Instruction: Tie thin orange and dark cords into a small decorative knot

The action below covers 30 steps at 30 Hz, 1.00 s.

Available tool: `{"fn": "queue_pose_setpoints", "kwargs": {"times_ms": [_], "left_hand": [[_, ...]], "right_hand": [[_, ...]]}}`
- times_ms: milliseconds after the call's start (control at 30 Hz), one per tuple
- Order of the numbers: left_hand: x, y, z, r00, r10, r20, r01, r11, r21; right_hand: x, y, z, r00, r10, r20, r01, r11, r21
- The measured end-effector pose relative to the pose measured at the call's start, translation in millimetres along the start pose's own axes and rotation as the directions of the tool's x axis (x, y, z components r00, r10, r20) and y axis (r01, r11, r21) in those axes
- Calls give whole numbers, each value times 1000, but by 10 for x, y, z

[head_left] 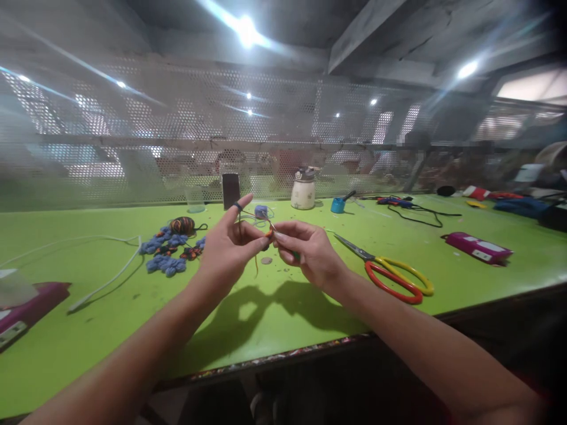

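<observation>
My left hand (228, 248) pinches a small orange and dark crochet piece (268, 234) between thumb and fingers. Its index finger points up, with dark yarn (239, 207) looped around it. Against the same piece, my right hand (314, 248) grips a thin metal crochet hook (272, 226); a bit of green handle (296, 255) shows under the fingers. An orange yarn tail (256, 265) hangs below the piece. Both hands are above the green table, their fingertips nearly touching. The stitches themselves are too small to make out.
Blue crocheted flowers (166, 265) and a multicoloured yarn ball (182, 225) lie left. Large scissors (376, 260) rest right of my hands. Behind stand a dark phone-like slab (231, 190), a pale jar (303, 192) and a blue pot (338, 205). A white cable (115, 274) crosses the left side.
</observation>
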<state>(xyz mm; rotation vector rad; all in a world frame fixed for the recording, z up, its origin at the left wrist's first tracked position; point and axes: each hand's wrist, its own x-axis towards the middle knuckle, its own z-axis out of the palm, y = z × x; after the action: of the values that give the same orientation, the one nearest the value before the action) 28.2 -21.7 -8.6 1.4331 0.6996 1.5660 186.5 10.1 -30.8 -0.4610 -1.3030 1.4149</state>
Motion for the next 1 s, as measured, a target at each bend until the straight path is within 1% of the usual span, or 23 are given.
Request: {"fn": "queue_pose_setpoints", "kwargs": {"times_ms": [100,167,233,300,433,567,733,833,1000], "left_hand": [[46,29,-36,989,-135,62,144,974,-177],[52,65,-62,976,-185,117,208,950,-234],[44,102,-79,969,-199,146,231,942,-245],[34,131,-88,971,-188,148,220,945,-241],[31,153,-96,974,-172,149,202,956,-213],[41,150,-114,971,-162,175,197,959,-205],[48,138,-145,977,-131,166,163,966,-200],[49,138,-149,979,-117,167,151,966,-209],[40,157,-141,978,-110,177,150,961,-233]], "right_hand": [[-14,-24,-17,990,-126,70,133,986,-101],[-32,-69,-25,971,-214,104,230,954,-191],[-54,-115,-27,947,-291,136,318,910,-267],[-73,-147,-33,926,-344,156,377,868,-324],[-86,-155,-66,908,-381,175,419,822,-386],[-83,-138,-97,903,-388,184,429,805,-409],[-83,-143,-110,897,-401,187,441,776,-451],[-82,-171,-121,872,-436,225,485,704,-519],[-86,-249,-122,803,-499,325,581,539,-610]]}}
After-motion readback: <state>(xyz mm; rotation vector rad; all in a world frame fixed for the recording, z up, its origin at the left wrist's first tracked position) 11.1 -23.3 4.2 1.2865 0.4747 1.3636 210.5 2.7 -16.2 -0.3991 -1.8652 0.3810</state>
